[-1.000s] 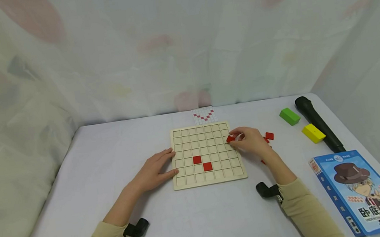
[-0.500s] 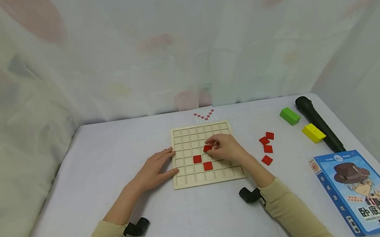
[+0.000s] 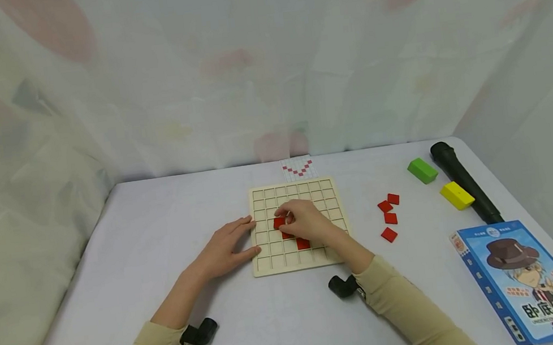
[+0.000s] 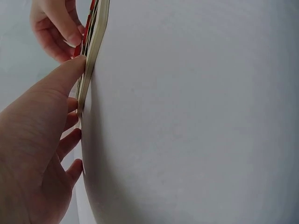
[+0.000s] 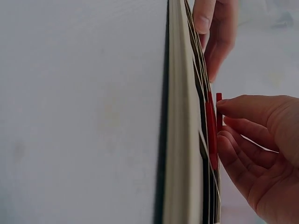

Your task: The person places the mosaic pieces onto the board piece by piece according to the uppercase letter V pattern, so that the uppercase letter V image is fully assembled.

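A pale wooden grid board (image 3: 271,263) lies on the white table, two red square tiles set in its cells. One is the front tile (image 3: 303,243); the other is partly covered by the right hand. My right hand (image 3: 308,223) pinches a third red tile (image 3: 279,223) between thumb and fingers, close over the board's left part. In the right wrist view that held tile (image 5: 219,112) stands edge-on, just off the grid surface. My left hand (image 3: 226,248) rests at the board's left edge, thumb and fingers extended and fingertips touching the rim.
Several loose red tiles (image 3: 390,218) lie right of the board. Behind it is a small pattern card (image 3: 299,168). Farther right are a green block (image 3: 422,170), a yellow block (image 3: 456,195), a dark microphone-like stick (image 3: 464,182) and a blue game box (image 3: 532,280).
My right hand has carried the pinched red tile from the board's right edge leftward across the grid. My left hand has stayed at the left edge.
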`<state>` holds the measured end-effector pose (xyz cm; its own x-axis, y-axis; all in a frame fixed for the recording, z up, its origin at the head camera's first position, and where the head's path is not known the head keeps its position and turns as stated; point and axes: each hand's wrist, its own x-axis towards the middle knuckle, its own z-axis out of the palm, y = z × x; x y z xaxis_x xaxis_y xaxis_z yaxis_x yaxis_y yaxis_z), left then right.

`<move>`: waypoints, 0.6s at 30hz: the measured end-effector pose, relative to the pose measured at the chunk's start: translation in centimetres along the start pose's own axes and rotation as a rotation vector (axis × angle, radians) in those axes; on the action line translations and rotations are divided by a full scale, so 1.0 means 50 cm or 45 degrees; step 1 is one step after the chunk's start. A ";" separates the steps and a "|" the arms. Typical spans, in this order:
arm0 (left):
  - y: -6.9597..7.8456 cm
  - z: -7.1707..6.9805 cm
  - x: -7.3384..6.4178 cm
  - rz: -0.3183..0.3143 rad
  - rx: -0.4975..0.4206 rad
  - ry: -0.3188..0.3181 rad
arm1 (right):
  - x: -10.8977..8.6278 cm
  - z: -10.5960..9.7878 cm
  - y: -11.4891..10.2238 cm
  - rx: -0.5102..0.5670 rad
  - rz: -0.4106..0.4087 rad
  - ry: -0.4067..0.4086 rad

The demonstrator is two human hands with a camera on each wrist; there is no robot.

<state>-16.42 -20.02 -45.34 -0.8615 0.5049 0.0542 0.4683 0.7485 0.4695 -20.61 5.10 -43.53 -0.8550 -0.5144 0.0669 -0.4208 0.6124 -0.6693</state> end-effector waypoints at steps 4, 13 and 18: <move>0.001 0.001 -0.001 0.016 -0.002 0.018 | 0.009 0.008 -0.007 -0.021 -0.013 0.002; -0.001 0.002 -0.001 0.007 0.007 0.018 | 0.012 0.016 -0.005 -0.008 -0.045 0.009; -0.001 0.002 -0.001 -0.001 0.005 0.015 | 0.006 0.016 -0.007 -0.014 -0.022 0.003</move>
<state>-16.36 -20.06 -45.45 -0.8641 0.4992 0.0643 0.4684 0.7508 0.4657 -20.50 4.26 -43.87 -0.8484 -0.5233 0.0801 -0.4387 0.6101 -0.6598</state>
